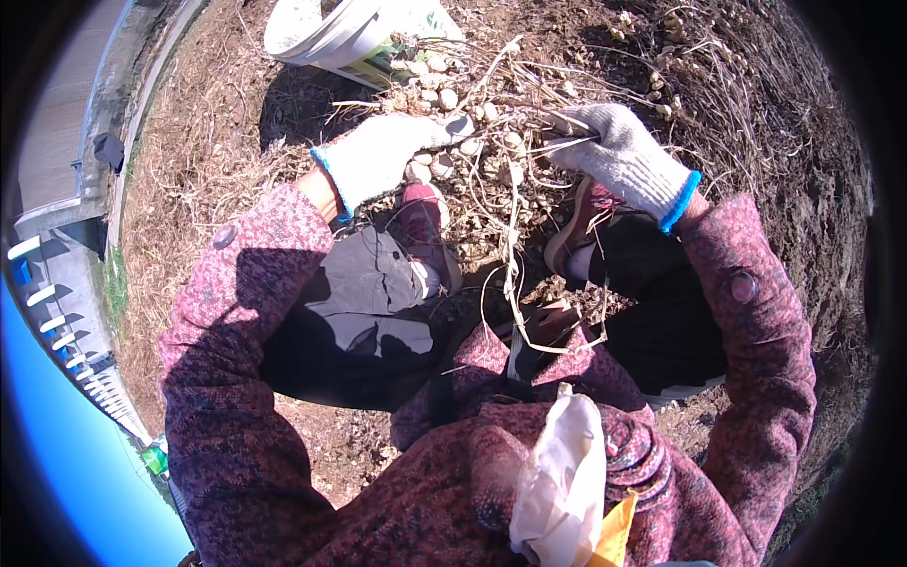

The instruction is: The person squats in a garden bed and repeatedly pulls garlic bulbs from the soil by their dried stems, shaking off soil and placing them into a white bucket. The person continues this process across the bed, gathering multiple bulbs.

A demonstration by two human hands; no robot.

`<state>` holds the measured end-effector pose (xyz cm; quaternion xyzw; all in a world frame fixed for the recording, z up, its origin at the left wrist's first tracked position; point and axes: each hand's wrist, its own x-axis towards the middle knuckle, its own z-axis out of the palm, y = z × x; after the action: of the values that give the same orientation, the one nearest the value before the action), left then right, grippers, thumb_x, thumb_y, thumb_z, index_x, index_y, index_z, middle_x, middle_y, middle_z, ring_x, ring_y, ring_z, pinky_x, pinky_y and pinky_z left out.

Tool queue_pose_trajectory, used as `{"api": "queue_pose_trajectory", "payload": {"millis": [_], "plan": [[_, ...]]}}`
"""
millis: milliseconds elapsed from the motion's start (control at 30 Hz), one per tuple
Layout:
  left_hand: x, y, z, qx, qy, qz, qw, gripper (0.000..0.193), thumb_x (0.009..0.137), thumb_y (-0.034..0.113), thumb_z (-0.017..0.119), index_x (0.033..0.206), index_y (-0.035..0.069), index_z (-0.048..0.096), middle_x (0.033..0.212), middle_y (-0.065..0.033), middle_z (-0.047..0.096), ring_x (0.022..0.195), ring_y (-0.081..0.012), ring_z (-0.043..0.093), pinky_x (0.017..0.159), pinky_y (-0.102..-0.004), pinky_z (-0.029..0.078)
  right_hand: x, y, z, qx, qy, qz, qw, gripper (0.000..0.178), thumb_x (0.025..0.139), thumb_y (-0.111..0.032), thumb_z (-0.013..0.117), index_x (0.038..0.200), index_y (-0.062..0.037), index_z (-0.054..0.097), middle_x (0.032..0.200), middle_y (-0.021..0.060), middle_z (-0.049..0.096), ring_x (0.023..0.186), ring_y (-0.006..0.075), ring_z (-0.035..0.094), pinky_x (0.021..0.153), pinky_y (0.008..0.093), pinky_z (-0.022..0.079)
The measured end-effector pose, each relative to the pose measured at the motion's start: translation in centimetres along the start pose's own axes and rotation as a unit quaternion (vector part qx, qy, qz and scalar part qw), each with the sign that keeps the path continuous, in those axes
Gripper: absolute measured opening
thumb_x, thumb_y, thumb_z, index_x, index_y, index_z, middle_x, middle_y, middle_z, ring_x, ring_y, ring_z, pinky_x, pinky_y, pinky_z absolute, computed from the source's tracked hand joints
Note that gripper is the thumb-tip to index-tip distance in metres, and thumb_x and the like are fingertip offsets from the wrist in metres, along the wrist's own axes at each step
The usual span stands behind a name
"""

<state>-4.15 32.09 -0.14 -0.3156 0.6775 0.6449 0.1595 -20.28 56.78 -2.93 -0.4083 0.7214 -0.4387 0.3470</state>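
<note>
My right hand (619, 151), in a white knit glove with a blue cuff, is closed round the dry stems of a peanut plant (515, 222). Opposite it, my left hand (392, 156) wears a matching glove. Its fingers are bent in among pale peanut pods (441, 167) at the roots and appear to pinch some, though the fingertips are partly hidden. Thin roots and stems trail down between my knees. More pods (448, 98) lie in a cluster just beyond my left fingers.
A white bucket (326, 36) stands tilted at the far left of the pods. Pulled peanut plants (718, 85) are heaped at the far right. My red shoes (421, 225) rest below my hands on soil strewn with dry straw. A paved strip (66, 104) runs along the left.
</note>
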Motion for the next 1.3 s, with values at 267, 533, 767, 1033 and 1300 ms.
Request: {"api": "queue_pose_trajectory", "payload": {"millis": [267,533,767,1033,1300], "plan": [[0.3,0.9,-2.9,0.471,-0.07,0.17,0.863,0.028,0.101,0.023,0.052,0.114,0.007,0.071,0.097,-0.0078,0.07,0.084,-0.0128,0.066,0.067,-0.0287,0.054,0.1,-0.6,-1.3,0.057,-0.048,0.007,0.997,0.03,0.086,-0.018,0.075,0.112,-0.0024,0.072,0.086,0.001,0.07,0.076,0.0064,0.061,0.069,0.0252,0.05],[-1.9,1.1,-1.5,-0.017,-0.147,0.007,0.989,0.026,0.101,0.02,0.053,0.116,0.006,0.069,0.096,-0.0048,0.069,0.08,-0.0122,0.064,0.067,-0.0269,0.054,-0.7,-2.7,-5.3,0.077,-0.006,0.132,0.988,0.044,0.082,-0.011,0.073,0.124,-0.0014,0.066,0.088,-0.0019,0.069,0.075,0.0038,0.061,0.063,0.0211,0.05],[-1.3,-0.4,-0.6,-0.158,-0.138,0.034,0.977,0.025,0.1,0.019,0.054,0.117,0.006,0.068,0.093,-0.0019,0.067,0.075,-0.0112,0.063,0.066,-0.0247,0.053,0.6,-0.6,-3.3,0.072,-0.049,0.09,0.992,0.027,0.082,-0.011,0.074,0.108,-0.0033,0.074,0.081,-0.0004,0.07,0.069,0.0049,0.059,0.061,0.0228,0.048],[-2.4,0.1,4.0,-0.359,-0.115,-0.032,0.926,0.025,0.1,0.018,0.055,0.119,0.006,0.066,0.089,0.0015,0.066,0.069,-0.01,0.061,0.065,-0.0223,0.052,0.5,0.4,-2.1,0.048,-0.028,0.018,0.998,0.027,0.084,-0.015,0.076,0.108,-0.001,0.073,0.085,0.0027,0.072,0.08,0.0087,0.063,0.074,0.0275,0.052],[-1.2,0.7,3.0,0.048,-0.113,0.087,0.989,0.027,0.098,0.009,0.055,0.119,-0.001,0.067,0.106,-0.0067,0.068,0.076,-0.0096,0.061,0.066,-0.02,0.049,0.1,-0.4,-2.5,0.03,-0.031,0.065,0.997,0.02,0.086,-0.014,0.074,0.101,-0.001,0.074,0.083,0.0032,0.071,0.078,0.0086,0.063,0.071,0.0292,0.052]]}}
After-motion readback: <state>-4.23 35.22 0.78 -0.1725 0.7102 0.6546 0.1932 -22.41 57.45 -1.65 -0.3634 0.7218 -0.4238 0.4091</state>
